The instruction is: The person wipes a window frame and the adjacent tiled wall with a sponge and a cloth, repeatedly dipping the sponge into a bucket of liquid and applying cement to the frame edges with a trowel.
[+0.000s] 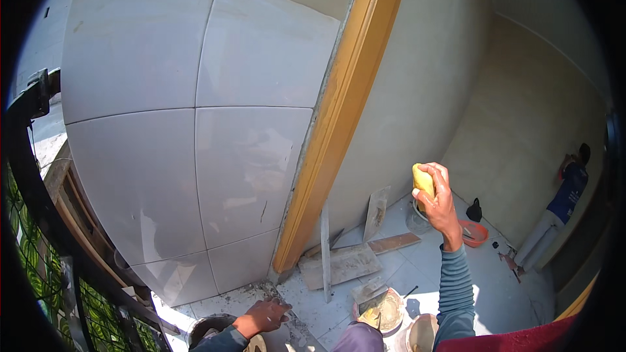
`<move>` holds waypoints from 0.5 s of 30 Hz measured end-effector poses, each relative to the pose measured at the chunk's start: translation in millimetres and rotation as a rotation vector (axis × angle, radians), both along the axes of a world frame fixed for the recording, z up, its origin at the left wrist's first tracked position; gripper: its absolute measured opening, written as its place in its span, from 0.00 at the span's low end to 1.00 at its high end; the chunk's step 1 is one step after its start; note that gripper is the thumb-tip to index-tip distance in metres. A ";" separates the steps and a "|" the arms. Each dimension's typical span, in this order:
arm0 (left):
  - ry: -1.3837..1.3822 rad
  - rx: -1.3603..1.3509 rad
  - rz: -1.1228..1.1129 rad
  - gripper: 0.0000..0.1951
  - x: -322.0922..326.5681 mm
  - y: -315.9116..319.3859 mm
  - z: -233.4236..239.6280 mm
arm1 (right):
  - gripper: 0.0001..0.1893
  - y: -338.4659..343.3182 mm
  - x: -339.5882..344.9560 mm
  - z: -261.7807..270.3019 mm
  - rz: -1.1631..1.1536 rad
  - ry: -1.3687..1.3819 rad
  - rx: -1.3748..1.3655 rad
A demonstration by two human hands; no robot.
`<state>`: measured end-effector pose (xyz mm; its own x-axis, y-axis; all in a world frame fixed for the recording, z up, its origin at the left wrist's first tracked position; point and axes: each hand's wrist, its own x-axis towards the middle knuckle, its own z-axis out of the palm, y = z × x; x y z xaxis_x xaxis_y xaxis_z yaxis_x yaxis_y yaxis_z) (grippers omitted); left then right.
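In my right hand (pixel 442 203), raised in front of the room corner, is a wet yellow sponge (pixel 423 181), gripped between thumb and fingers. My left hand (pixel 266 315) hangs low near the foot of the wall, palm down, with nothing visible in it. Just left of it is the rim of a dark bucket (pixel 198 327), partly hidden by my sleeve. Large pale glossy tiles (pixel 254 156) cover the wall before me, with thin dark joints and some smears. An orange-brown wooden door frame (pixel 342 122) borders them on the right.
Below me stand a tub of pale paste (pixel 391 310) and a second bucket (pixel 423 332). Boards (pixel 340 266) lie by the doorway. Farther in are an orange basin (pixel 474 233) and a person (pixel 567 195) facing the wall. A black metal fence (pixel 36 225) curves along the left.
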<state>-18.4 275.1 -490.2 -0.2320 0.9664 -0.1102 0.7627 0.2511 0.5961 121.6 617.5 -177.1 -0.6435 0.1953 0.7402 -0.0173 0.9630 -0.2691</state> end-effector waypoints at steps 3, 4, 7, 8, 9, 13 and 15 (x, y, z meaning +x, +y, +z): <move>0.192 -0.012 -0.023 0.22 6.8 1.5 1.0 | 0.23 -70.5 -87.3 109.5 0.129 0.104 0.297; 0.146 -0.004 -0.016 0.22 8.4 5.7 2.3 | 0.24 -84.7 -113.6 139.5 0.148 0.169 0.428; 0.119 -0.007 -0.014 0.23 11.9 7.3 -5.4 | 0.21 -103.7 -177.1 209.2 0.037 0.416 0.857; 0.159 0.004 -0.006 0.23 12.0 5.8 -7.0 | 0.21 -105.4 -194.1 211.7 0.040 0.394 0.847; 0.198 0.012 0.003 0.23 13.4 2.0 -9.4 | 0.06 -110.4 -208.8 209.8 0.388 0.319 0.325; 0.175 0.058 0.053 0.24 18.4 -7.2 -15.3 | 0.16 -124.0 -230.0 160.9 -0.615 0.073 1.202; 0.151 0.033 0.052 0.24 18.8 -15.9 2.0 | 0.13 -130.8 -227.5 117.2 -0.625 0.056 1.223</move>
